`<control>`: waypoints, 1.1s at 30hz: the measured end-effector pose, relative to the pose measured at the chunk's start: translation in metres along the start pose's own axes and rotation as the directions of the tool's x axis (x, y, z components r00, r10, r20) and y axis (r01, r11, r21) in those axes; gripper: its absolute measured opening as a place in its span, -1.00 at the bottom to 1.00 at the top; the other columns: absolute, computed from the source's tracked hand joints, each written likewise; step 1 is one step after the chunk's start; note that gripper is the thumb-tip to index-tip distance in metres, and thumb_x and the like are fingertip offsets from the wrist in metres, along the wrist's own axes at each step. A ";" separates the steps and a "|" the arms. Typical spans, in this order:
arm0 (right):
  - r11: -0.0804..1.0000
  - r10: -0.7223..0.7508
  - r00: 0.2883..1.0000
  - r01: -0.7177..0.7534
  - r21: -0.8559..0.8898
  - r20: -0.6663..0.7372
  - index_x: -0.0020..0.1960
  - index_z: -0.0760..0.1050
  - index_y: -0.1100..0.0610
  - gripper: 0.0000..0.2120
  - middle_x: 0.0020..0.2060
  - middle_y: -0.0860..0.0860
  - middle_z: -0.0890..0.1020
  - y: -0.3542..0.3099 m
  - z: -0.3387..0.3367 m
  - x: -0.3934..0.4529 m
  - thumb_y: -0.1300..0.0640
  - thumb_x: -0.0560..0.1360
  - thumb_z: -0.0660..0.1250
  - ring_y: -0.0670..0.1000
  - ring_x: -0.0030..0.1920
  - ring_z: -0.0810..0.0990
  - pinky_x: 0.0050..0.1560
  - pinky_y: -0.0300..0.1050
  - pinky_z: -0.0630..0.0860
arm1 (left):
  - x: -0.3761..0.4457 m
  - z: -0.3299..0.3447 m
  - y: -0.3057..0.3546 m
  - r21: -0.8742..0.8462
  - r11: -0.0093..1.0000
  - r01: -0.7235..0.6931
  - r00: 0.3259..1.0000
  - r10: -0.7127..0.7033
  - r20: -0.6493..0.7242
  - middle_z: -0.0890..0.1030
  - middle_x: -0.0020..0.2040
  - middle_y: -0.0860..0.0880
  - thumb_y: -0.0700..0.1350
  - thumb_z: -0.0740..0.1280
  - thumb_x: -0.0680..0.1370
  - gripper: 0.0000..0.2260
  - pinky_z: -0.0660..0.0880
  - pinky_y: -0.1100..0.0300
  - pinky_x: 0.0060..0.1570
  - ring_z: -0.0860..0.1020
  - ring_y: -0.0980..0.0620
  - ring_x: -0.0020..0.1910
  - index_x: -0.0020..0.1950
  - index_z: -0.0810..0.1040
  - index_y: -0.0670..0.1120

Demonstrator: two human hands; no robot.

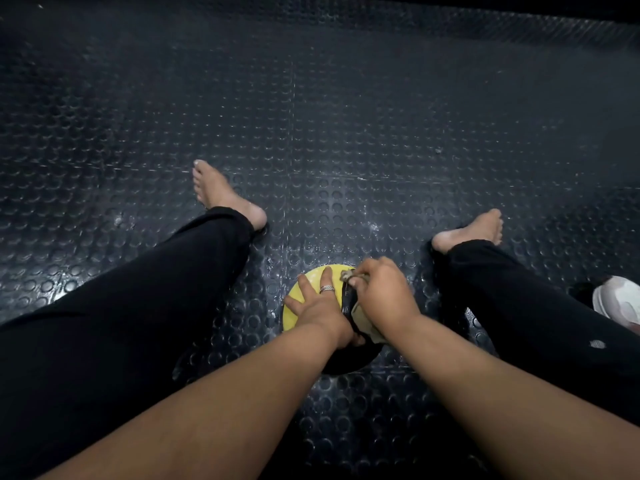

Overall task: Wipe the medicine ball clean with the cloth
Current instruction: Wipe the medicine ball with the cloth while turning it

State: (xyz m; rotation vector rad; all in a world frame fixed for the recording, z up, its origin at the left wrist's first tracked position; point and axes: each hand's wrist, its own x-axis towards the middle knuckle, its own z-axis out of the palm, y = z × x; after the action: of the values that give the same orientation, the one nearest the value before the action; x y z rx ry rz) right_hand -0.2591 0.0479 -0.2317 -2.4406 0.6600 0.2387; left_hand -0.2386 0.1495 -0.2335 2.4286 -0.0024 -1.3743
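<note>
Ball (304,292) on the floor (311,133) between the legs, half hidden under both hands, its near side lost in shadow. One ball, one cloth (360,318), mostly covered. Left hand (317,306) lies flat, fingers (325,277) spread on the yellow top; right hand (382,296) curled, gripping the cloth against the ball. White shoe (616,299) cut off far right

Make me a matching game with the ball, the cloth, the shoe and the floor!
Things:
1. medicine ball
2. cloth
3. shoe
4. floor

Descriptions:
A. white, at the right edge of the picture
B. black with round studs
C. yellow and black, under the left hand
D. pinched in the right hand

Pairs: 1-C, 2-D, 3-A, 4-B
</note>
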 end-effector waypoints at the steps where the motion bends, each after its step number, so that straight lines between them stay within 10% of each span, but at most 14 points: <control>1: 1.000 -0.010 1.000 0.010 -0.004 0.014 0.02 0.57 0.15 -0.88 -0.02 0.07 0.47 0.000 0.000 -0.005 0.16 0.52 0.31 0.10 -0.01 0.51 -0.05 -0.20 0.34 | 0.001 0.001 -0.001 -0.006 1.000 0.010 1.000 -0.010 -0.008 -0.40 0.54 0.02 -0.14 0.55 0.40 0.13 0.19 -0.19 0.42 -0.27 -0.28 0.53 0.53 -0.32 0.26; 33: 0.998 0.001 0.995 0.006 -0.062 0.099 -0.07 0.56 0.08 -0.93 -0.04 0.04 0.54 -0.002 -0.003 -0.006 0.10 0.47 0.37 0.05 -0.01 0.54 -0.05 -0.16 0.42 | 0.006 -0.007 -0.014 -0.021 0.999 -0.041 0.998 0.040 -0.039 -0.33 0.56 0.01 -0.08 0.58 0.36 0.13 0.17 -0.18 0.44 -0.20 -0.27 0.54 0.55 -0.26 0.24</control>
State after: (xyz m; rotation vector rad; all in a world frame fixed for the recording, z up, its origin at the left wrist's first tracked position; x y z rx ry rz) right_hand -0.2633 0.0499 -0.2264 -2.4704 0.6145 0.3817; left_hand -0.2324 0.1637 -0.2396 2.4233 -0.0268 -1.3033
